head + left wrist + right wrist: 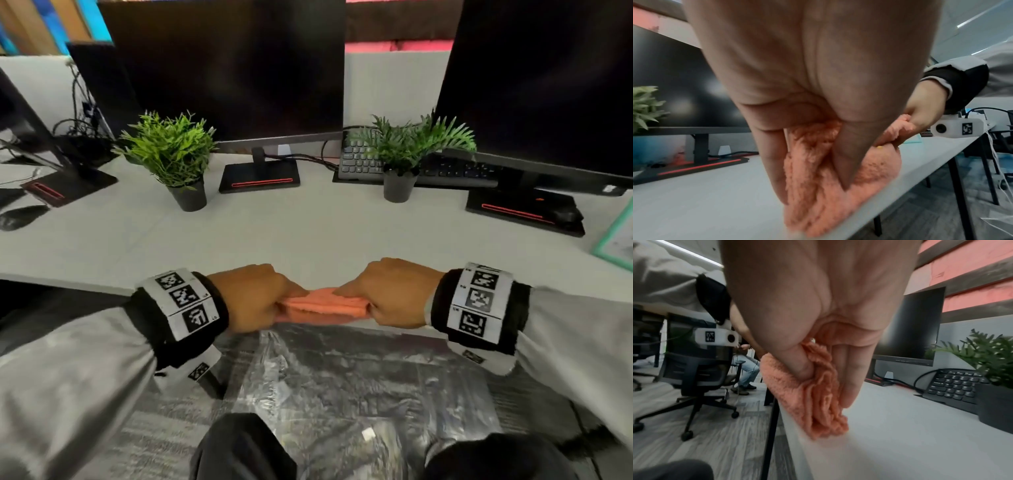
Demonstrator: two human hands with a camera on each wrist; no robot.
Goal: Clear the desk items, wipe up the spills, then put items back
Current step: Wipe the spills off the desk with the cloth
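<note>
A folded orange cloth point(323, 306) lies at the front edge of the white desk point(308, 233), stretched between both hands. My left hand point(255, 298) grips its left end, thumb and fingers pinching the bunched pile of the cloth point(818, 170). My right hand point(390, 294) grips the right end, with the cloth point(818, 394) folded between thumb and fingers. Two potted plants point(174, 154) point(404, 150) stand further back on the desk.
Monitors point(233, 68) point(548, 85) on black bases stand at the back, with a keyboard point(363, 161) between them behind the right plant. A mouse point(20, 216) lies far left, a teal-framed sheet point(616, 236) far right. Office chairs point(694, 366) and a clear plastic bag point(308, 394) are below the desk edge.
</note>
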